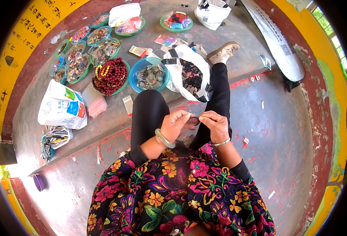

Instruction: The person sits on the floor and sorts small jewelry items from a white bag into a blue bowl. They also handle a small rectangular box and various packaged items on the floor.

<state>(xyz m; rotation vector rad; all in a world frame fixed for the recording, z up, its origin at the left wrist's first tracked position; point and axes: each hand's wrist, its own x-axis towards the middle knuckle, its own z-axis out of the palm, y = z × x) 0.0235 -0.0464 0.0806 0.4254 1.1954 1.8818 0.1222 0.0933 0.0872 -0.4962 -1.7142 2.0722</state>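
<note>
Just off the near edge of the raised floor (118, 135), above the lap, the left hand (174, 122) and right hand (216, 126) meet, the thumb and forefinger of each pinched together on a small dark piece (197, 120). It lies between the two sets of fingertips, which hide its ends; too thin and shadowed to make out, it might be cord or a loop. The other fingers are curled, partly out of sight. A smooth, pale green bangle (165, 138) rings the left wrist, a narrow silvery bracelet (222, 142) the right. Close to the raised floor's edge, a translucent blue bowl (132, 75) holds crumpled clear packets (151, 75) whose contents blur together; the left knee (152, 103) stands right before it. A slack white bag (175, 72) gapes beside the right leg, showing dark patterned cloth (192, 75) but not its bottom. Glossy dark-red round beads (111, 80) are heaped left of the blue bowl, hiding most of their container. Towards the raised floor's left end come a creased white carrier bag (59, 108) and a tub of slender sticks (58, 135), hard to identify. A long white panel (275, 39) is cut off at the top.
</note>
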